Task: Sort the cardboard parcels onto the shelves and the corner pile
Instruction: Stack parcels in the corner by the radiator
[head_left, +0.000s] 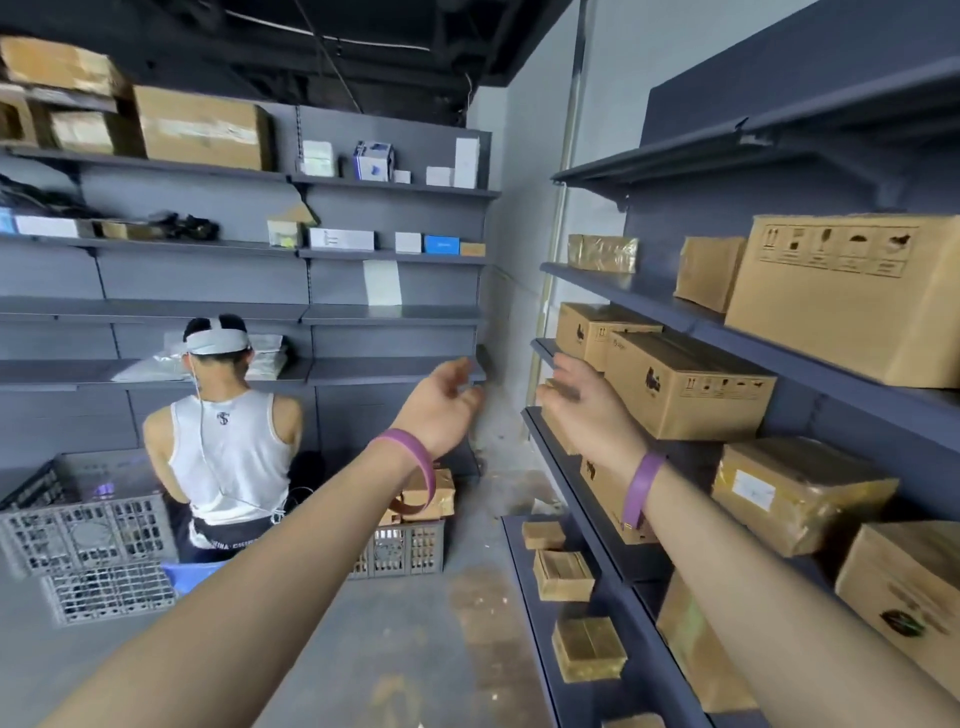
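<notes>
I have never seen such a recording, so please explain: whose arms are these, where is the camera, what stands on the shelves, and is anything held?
There is no machine here. A person wears one camera on the head, so you see their own two arms reaching forward. The left hand and the right hand are open, fingers spread, holding nothing. On the right, a dark shelf unit carries brown cardboard parcels, such as a printed box. Smaller boxes lie on the lowest shelf. Another person crouches with their back turned, beside grey plastic crates.
</notes>
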